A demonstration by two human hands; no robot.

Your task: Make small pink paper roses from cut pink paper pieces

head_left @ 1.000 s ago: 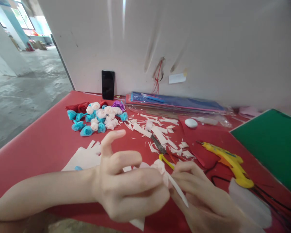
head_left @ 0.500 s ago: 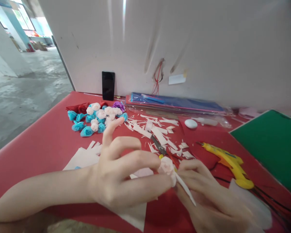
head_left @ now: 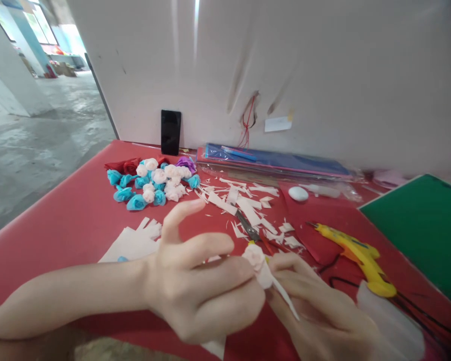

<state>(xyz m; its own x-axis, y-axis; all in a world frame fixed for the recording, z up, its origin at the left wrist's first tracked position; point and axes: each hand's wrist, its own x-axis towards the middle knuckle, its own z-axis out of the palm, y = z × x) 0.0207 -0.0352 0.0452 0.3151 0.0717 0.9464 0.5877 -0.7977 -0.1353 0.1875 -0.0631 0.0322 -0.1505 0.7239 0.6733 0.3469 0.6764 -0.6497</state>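
Note:
A pale pink paper rose (head_left: 255, 257) is between my two hands above the table. My left hand (head_left: 201, 288) pinches its left side with thumb and forefinger, the other fingers curled loosely and the little finger raised. From the rose a narrow white strip (head_left: 286, 298) trails down to the right. My right hand (head_left: 319, 301) is closed on the rose's lower right side, beside that strip; its fingertips are partly hidden. Just behind the rose lie scissors (head_left: 248, 225) with red handles, partly covered by my hands.
Finished blue, pink, red and purple paper flowers (head_left: 136, 202) cluster at the back left. White paper scraps (head_left: 248, 208) litter the middle. A yellow glue gun (head_left: 364, 258) with a black cord lies right, near a green board (head_left: 421, 220). A black phone (head_left: 171, 132) leans on the wall.
My left thumb and forefinger have drawn in lower along the rose, and the left fingers are more curled. More of the rose's face shows. The view has shifted slightly.

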